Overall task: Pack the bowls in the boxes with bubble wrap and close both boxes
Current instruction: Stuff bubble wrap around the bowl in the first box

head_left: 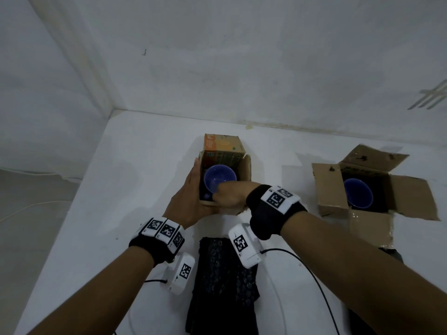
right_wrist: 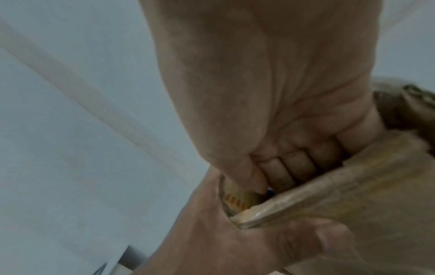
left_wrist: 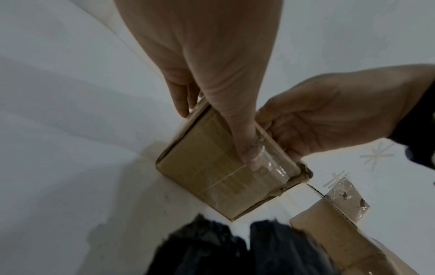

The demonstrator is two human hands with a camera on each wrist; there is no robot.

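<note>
The left cardboard box (head_left: pixel 244 170) stands open on the white table (head_left: pixel 150 165), its orange printed flap upright at the back. A blue bowl (head_left: pixel 219 177) lies inside it. My left hand (head_left: pixel 193 187) clasps the box's near-left corner, fingers along the left wall and thumb (left_wrist: pixel 237 130) on the front face (left_wrist: pixel 212 176). My right hand (head_left: pixel 226 193) reaches over the near edge, its fingers (right_wrist: pixel 294 165) curled round the near flap (right_wrist: pixel 329 188). The right box (head_left: pixel 331 189) stands open with a second blue bowl (head_left: pixel 358 193) on dark wrap.
A dark sheet of bubble wrap (head_left: pixel 225 281) lies on the table between my forearms. The right box's flaps (head_left: pixel 411 197) spread outward. Walls close the table at the back and left. A black cable (head_left: pixel 314 274) runs under my right arm.
</note>
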